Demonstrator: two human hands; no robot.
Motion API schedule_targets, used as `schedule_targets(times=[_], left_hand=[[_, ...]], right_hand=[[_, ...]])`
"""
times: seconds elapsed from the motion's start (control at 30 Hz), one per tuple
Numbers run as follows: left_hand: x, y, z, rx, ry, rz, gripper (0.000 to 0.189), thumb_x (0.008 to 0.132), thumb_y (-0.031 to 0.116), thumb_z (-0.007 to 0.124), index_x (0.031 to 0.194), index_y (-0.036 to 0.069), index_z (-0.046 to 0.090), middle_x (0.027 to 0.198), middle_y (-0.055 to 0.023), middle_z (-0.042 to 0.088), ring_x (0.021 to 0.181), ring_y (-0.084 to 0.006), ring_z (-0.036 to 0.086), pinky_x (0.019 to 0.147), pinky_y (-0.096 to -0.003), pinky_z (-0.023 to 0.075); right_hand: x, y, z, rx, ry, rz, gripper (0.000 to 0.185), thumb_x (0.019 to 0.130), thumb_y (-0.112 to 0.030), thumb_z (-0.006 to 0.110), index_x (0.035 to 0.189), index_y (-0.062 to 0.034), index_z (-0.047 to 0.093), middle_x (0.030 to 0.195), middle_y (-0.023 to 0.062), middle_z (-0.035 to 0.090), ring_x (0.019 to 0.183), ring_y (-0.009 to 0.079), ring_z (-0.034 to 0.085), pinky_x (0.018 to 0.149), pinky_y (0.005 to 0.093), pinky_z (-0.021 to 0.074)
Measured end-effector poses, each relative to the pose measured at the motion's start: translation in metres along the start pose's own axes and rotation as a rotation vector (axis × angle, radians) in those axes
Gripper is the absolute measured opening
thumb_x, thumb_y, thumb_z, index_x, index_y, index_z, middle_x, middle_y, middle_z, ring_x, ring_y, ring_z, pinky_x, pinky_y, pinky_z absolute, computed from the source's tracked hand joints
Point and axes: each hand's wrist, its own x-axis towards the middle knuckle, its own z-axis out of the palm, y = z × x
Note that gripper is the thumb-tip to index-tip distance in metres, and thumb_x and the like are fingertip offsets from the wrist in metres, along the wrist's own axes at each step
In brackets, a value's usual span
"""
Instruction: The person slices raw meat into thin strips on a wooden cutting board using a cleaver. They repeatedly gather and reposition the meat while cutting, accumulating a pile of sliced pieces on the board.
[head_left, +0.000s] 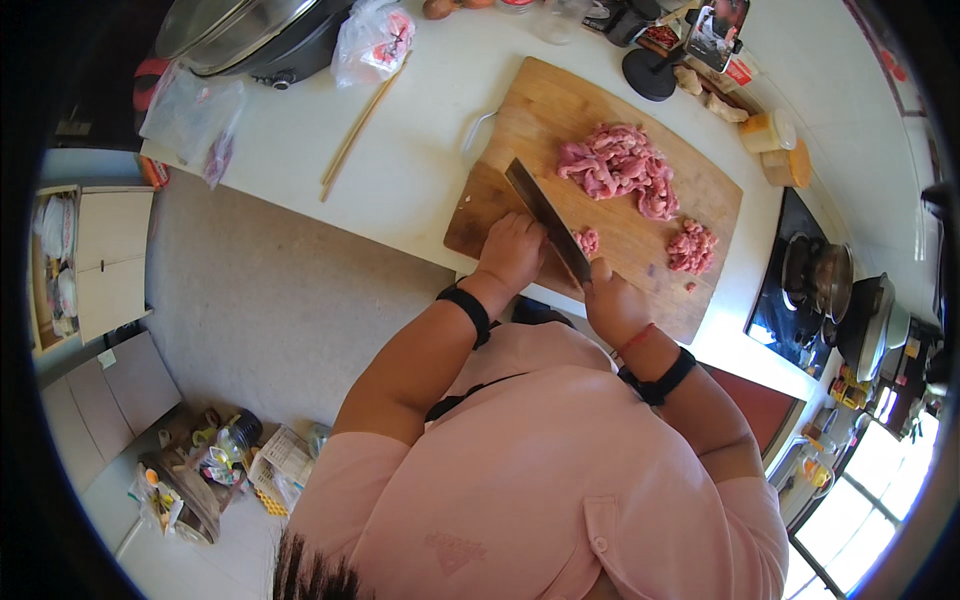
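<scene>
My right hand (616, 304) grips the handle of a cleaver (550, 220), whose broad dark blade points up and left over a wooden cutting board (480, 191). My left hand (514, 251) lies at the board's near left part, fingers bent, close against the left side of the blade; what lies under its fingers is hidden. Just right of the blade is a small heap of cut raw meat (587, 241), partly covered by the cleaver. A larger pile of raw meat strips (619, 165) lies farther back, and a heap of diced meat (692, 247) sits at the right.
Chopsticks (364, 131), plastic bags (373, 45) and a lidded electric pan (277, 45) are on the counter at left. Behind the board stands a phone (718, 31) on a round-based stand (649, 75), with jars (767, 131) nearby. A cooktop (787, 285) holding pots is at right.
</scene>
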Motion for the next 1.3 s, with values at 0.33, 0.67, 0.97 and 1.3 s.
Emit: schedule_targets(times=[0.33, 0.67, 0.97, 1.3], left_hand=[[0.002, 0.004, 0.007, 0.038, 0.001, -0.046, 0.009, 0.078, 0.011, 0.068, 0.084, 0.008, 0.062, 0.084, -0.0119, 0.060, 0.082, -0.0344, 0.058, 0.073, -0.0482, 0.0472], [0.001, 0.002, 0.004, 0.015, -0.007, 0.011, 0.009, 0.081, 0.009, 0.067, 0.086, 0.008, 0.061, 0.082, -0.0139, 0.060, 0.083, -0.0357, 0.058, 0.073, -0.0476, 0.0478], [-0.004, 0.022, -0.012, -0.155, -0.080, -0.140, 0.042, 0.079, 0.007, 0.070, 0.117, 0.001, 0.054, 0.112, -0.0198, 0.056, 0.104, -0.0389, 0.055, 0.092, -0.0455, 0.0462], [0.053, -0.008, -0.010, 0.118, -0.244, -0.358, 0.043, 0.078, 0.019, 0.071, 0.115, -0.001, 0.059, 0.111, -0.0240, 0.058, 0.107, -0.0420, 0.055, 0.092, -0.0490, 0.0460]], right_hand=[[0.045, -0.026, -0.019, 0.030, -0.082, 0.000, 0.019, 0.090, -0.010, 0.050, 0.108, -0.0042, 0.048, 0.084, 0.0214, 0.069, 0.081, 0.0429, 0.069, 0.067, 0.0508, 0.0567], [0.054, -0.008, -0.010, 0.024, 0.215, -0.196, 0.022, 0.091, -0.026, 0.060, 0.103, -0.0093, 0.053, 0.080, 0.0189, 0.069, 0.075, 0.0394, 0.070, 0.061, 0.0510, 0.0559], [-0.033, 0.049, -0.044, 0.280, 0.359, 0.172, 0.022, 0.091, -0.020, 0.065, 0.102, -0.0057, 0.053, 0.078, 0.0237, 0.066, 0.072, 0.0440, 0.066, 0.060, 0.0528, 0.0518], [-0.103, 0.075, -0.016, 0.454, 0.359, 0.264, 0.022, 0.092, -0.014, 0.066, 0.101, -0.0009, 0.050, 0.080, 0.0268, 0.067, 0.075, 0.0474, 0.065, 0.061, 0.0496, 0.0508]])
